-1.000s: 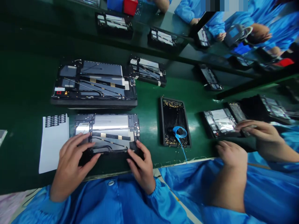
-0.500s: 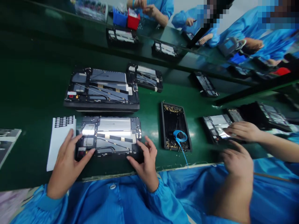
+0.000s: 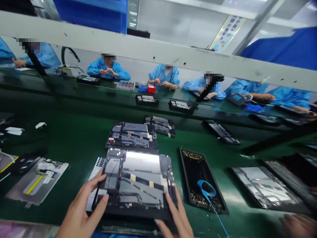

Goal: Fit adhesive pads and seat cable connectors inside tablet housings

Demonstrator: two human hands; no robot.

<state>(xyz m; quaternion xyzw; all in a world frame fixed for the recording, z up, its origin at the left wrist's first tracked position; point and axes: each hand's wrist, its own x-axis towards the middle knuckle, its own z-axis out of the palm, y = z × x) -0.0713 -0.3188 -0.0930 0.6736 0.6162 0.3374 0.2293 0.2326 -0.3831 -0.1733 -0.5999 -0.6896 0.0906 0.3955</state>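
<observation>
Left hand [image 3: 85, 206] and right hand [image 3: 177, 211] grip opposite ends of an open black tablet-like device with silver panels [image 3: 141, 181] — fingers spread wide along its edges. Left of the device, partly beneath it, a white sheet with black tabs [image 3: 92, 175]; right of it, a black rectangular tray of gold-coloured bits [image 3: 198, 175] — a blue looped strap [image 3: 206, 188] inside, its tail over the rim.

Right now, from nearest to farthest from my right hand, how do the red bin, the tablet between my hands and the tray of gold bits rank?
1. Tablet, touching your right hand.
2. Tray, to the hand's right.
3. Red bin, far ahead.
</observation>
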